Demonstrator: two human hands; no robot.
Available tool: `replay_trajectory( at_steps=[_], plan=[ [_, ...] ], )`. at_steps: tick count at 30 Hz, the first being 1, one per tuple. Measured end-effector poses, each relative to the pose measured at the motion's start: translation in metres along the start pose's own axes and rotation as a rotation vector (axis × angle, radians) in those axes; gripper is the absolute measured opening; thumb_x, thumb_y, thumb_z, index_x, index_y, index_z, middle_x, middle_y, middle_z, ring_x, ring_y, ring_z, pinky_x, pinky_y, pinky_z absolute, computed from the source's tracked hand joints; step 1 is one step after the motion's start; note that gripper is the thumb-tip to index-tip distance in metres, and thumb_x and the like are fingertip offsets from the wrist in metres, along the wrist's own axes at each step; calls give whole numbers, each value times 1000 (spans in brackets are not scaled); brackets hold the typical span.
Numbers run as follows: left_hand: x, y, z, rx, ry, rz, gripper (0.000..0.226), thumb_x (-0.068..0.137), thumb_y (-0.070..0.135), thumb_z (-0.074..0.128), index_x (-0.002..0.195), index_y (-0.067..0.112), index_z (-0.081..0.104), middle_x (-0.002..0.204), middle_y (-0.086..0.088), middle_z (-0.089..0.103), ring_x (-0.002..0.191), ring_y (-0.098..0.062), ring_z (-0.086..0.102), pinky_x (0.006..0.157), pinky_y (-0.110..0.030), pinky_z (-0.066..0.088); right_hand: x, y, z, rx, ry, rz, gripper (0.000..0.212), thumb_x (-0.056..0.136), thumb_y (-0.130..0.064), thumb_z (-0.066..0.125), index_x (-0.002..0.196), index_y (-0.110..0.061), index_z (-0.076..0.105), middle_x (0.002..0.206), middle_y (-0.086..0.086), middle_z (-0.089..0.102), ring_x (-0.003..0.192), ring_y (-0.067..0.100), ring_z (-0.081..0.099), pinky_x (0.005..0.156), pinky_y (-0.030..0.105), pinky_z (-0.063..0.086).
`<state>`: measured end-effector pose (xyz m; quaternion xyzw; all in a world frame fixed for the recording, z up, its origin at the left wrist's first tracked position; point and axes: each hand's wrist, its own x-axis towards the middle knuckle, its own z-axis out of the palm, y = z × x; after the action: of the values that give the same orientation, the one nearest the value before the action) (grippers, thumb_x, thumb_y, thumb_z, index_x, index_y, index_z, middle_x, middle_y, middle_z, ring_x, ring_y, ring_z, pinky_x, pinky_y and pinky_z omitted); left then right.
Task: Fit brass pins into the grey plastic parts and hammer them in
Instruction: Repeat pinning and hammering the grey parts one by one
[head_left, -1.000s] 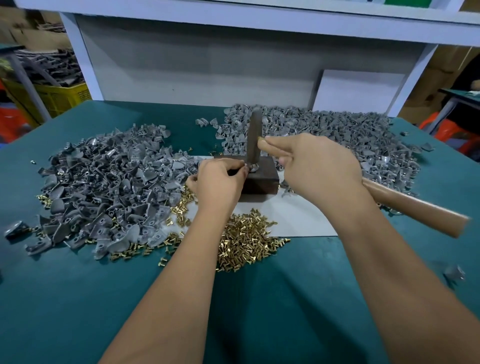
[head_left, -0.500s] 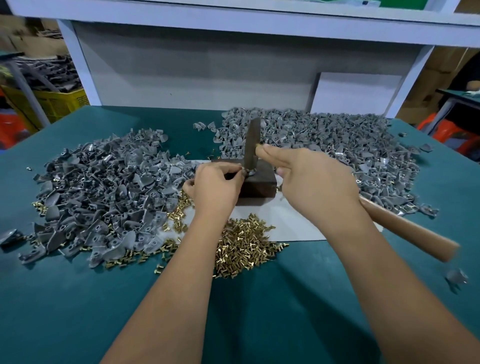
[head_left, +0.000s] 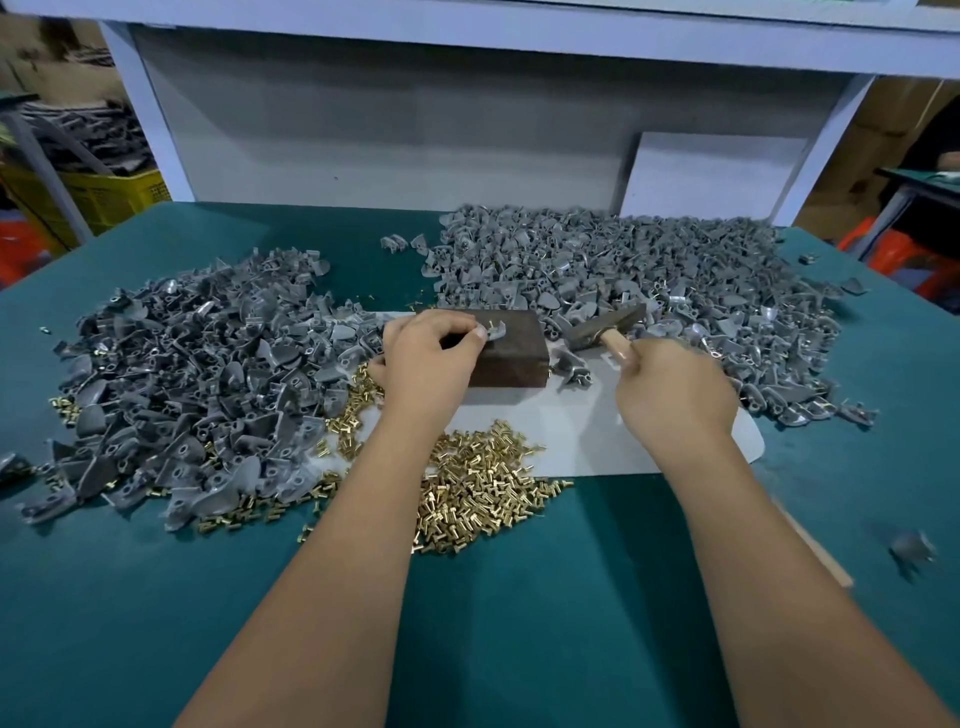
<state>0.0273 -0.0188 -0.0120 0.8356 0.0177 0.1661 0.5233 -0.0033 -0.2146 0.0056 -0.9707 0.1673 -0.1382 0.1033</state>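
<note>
Your left hand (head_left: 426, 358) rests on the near-left part of the dark block (head_left: 511, 349), and its curled fingers pinch one grey plastic part (head_left: 492, 330) on the top face of the block. A small brass pin (head_left: 480, 331) seems to stand in this part, just beside your fingertips, but it is too small to be sure.

Your right hand (head_left: 670, 387) is closed around the wooden handle of the hammer (head_left: 605, 326). The hammer head lies to the right of the block, apart from it, above the near edge of the big right pile of grey parts (head_left: 623, 270). The head is blurred, so I cannot tell if it touches the parts under it.

The block stands on a white sheet (head_left: 571, 436) in the middle of the desk (head_left: 519, 597), which has a teal surface. A second pile of grey parts (head_left: 187, 379) covers the left side of the desk, well apart from the right pile at the far edge. The loose brass pins (head_left: 478, 483) lie in a heap near the front edge of the white sheet, under your left forearm, and more of them spread along the near edge of the left pile. One single grey part (head_left: 911, 545) lies alone near the right edge of the desk. A few grey parts lie on the sheet between the block and your right hand.
</note>
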Motion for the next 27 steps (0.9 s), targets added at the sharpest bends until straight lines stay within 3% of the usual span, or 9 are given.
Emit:
replay_trajectory(
  at_steps=[3,6,10,13,15,18,21,27],
  plan=[
    [-2,1,0,52,-2,25,13,91,34,65,80,42,63,102,22,61,123,-19,46,105,-52,34,0,-22,-3,110,133,-146,25,95,-29,53,113,-22,69,109,9,54,106,31,47,90,39,39],
    [-1,1,1,95,15,49,10,91,32,65,85,41,66,107,19,64,121,-19,40,107,-49,31,2,-61,-3,442,73,-303,19,95,-26,54,99,-24,72,95,-4,56,93,19,53,79,30,39],
    [0,-4,2,176,40,82,14,92,33,63,101,35,74,116,14,66,120,-19,38,106,-47,28,6,-92,8,472,-23,-327,19,94,-28,55,77,-27,62,82,-5,63,80,16,57,65,27,35],
    [-1,-4,4,216,73,85,13,92,38,61,97,38,73,114,20,65,119,-15,38,98,-39,21,8,-95,17,468,-32,-274,15,94,-28,56,83,-20,63,86,0,65,84,21,58,67,31,41],
    [0,-5,5,229,84,85,12,92,38,61,94,39,73,113,21,65,119,-14,39,97,-40,20,8,-95,20,449,5,-264,15,94,-26,56,87,-17,65,90,4,66,87,24,59,69,32,43],
    [2,-6,6,256,104,82,11,91,40,62,92,40,72,111,22,66,118,-13,40,94,-39,19,6,-97,25,443,55,-286,14,93,-23,56,87,-14,64,90,4,63,87,25,58,68,30,37],
    [2,-7,7,296,124,74,11,90,43,60,91,42,72,108,24,66,117,-9,41,84,-33,11,3,-98,30,468,108,-301,13,93,-19,56,81,-15,58,85,-4,49,84,19,50,69,29,31],
    [2,-8,8,314,140,81,12,89,45,60,89,44,71,105,27,66,117,-6,43,102,-47,20,1,-95,40,583,215,-336,13,90,-11,57,77,-11,57,80,-6,47,78,15,45,61,25,22]
  ],
)
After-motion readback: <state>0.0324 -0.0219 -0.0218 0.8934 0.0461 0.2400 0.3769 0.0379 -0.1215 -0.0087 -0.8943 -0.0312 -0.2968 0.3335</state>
